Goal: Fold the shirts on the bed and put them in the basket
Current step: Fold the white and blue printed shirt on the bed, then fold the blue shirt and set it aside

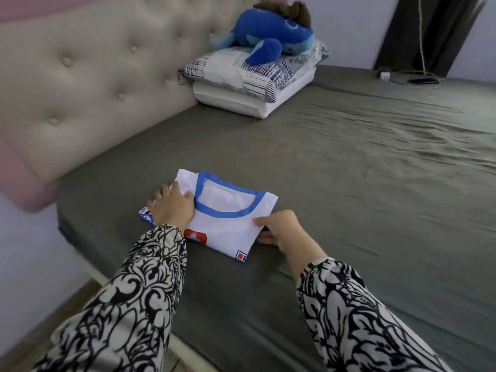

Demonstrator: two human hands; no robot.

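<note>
A folded white shirt (225, 221) with a blue collar lies on the grey bed sheet (349, 170) near the bed's front left corner. My left hand (171, 208) rests flat on the shirt's left side, fingers spread over the fabric. At the shirt's right edge, my right hand (281, 229) pinches the fabric, thumb on top and fingers slipped underneath. No basket is in view.
Stacked pillows (255, 73) with a blue plush toy (271, 36) on top sit against the beige tufted headboard (94, 84). A phone and cables (413, 79) lie at the far edge. The floor shows at the lower left, beyond the bed's edge.
</note>
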